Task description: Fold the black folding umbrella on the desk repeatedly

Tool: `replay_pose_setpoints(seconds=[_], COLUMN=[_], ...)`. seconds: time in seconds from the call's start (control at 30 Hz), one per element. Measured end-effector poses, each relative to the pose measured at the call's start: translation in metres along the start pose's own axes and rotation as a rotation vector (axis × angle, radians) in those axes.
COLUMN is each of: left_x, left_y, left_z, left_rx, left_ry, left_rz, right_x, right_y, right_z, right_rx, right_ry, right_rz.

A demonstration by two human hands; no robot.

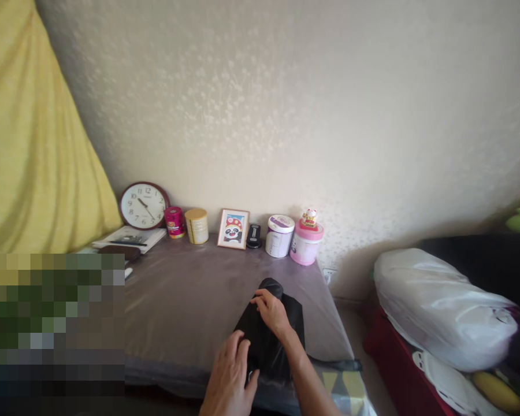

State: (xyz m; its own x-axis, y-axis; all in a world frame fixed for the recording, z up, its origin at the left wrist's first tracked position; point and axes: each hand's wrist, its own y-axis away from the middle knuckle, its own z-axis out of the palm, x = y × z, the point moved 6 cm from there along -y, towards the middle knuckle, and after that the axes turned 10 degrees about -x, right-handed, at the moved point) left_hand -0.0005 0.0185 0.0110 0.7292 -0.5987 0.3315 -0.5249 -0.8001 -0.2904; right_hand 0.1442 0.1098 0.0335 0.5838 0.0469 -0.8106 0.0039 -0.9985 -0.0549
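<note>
A black cloth item point(260, 346), folded and wrinkled, lies on the table near its front right; its exact kind does not show. My left hand point(231, 372) is at its lower left edge, fingers curled over the cloth and thumb apart, with a small shiny bit near the thumb. Farther up, my right hand point(271, 312) presses on the cloth with bent fingers that pinch it near its rounded top end. A dark strap point(338, 364) stretches out to the right from beside my right forearm.
Along the wall stand a clock point(144, 205), a pink can point(174, 222), a yellow tin point(197, 226), a framed panda picture point(233, 229), a small black device point(254, 236) and two tubs point(279, 237). A lucky cat figurine point(309, 219) tops one. Right, a white bag point(442, 306) sits on red material.
</note>
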Motion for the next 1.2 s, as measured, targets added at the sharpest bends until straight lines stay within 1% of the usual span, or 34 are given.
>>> replay_pose_setpoints(seconds=[0.1, 0.17, 0.23, 0.37, 0.43, 0.5, 0.57, 0.63, 0.73, 0.8, 0.87, 0.93, 0.97, 1.07, 1.13, 1.2], left_x=[0.021, 0.027, 0.024, 0.015, 0.015, 0.015, 0.015, 0.015, 0.012, 0.01, 0.009, 0.007, 0.007, 0.005, 0.003, 0.002], left_y=[-0.011, -0.018, -0.023, -0.024, -0.023, -0.023, -0.024, -0.024, -0.024, -0.023, -0.022, -0.021, -0.02, -0.019, -0.018, -0.019], left_z=[-0.004, 0.0, 0.006, 0.018, 0.022, 0.025, 0.028, 0.03, 0.033, 0.035, 0.037, 0.039, 0.04, 0.043, 0.045, 0.047], left_rx=[-0.042, -0.107, -0.186, -0.317, -0.36, -0.388, -0.403, -0.411, -0.414, -0.396, -0.365, -0.334, -0.324, -0.316, -0.319, -0.328], left_ry=[-0.031, -0.034, -0.014, 0.036, 0.044, 0.046, 0.042, 0.04, 0.058, 0.087, 0.121, 0.147, 0.155, 0.166, 0.174, 0.184], left_rz=[0.154, 0.184, 0.134, 0.035, 0.025, 0.017, 0.004, -0.007, -0.013, -0.019, -0.012, 0.006, 0.016, 0.027, 0.016, -0.009], right_x=[-0.002, -0.005, -0.01, -0.025, -0.026, -0.021, -0.01, 0.003, 0.02, 0.025, 0.024, 0.016, 0.009, -0.007, -0.008, -0.003], right_y=[0.001, 0.003, 0.008, 0.029, 0.037, 0.038, 0.03, 0.014, -0.014, -0.026, -0.026, -0.013, -0.003, 0.023, 0.028, 0.02], right_z=[0.0, -0.002, -0.003, -0.006, -0.006, -0.006, -0.007, -0.011, -0.02, -0.03, -0.039, -0.043, -0.041, -0.019, -0.008, -0.005], right_rx=[0.003, 0.012, 0.018, 0.053, 0.077, 0.093, 0.115, 0.136, 0.159, 0.196, 0.271, 0.32, 0.314, 0.111, 0.041, 0.039], right_ry=[0.039, 0.035, 0.047, 0.144, 0.196, 0.255, 0.322, 0.377, 0.416, 0.415, 0.394, 0.357, 0.337, 0.304, 0.328, 0.364], right_rz=[-0.016, -0.04, -0.1, -0.297, -0.395, -0.453, -0.453, -0.42, -0.353, -0.3, -0.266, -0.293, -0.333, -0.448, -0.452, -0.415])
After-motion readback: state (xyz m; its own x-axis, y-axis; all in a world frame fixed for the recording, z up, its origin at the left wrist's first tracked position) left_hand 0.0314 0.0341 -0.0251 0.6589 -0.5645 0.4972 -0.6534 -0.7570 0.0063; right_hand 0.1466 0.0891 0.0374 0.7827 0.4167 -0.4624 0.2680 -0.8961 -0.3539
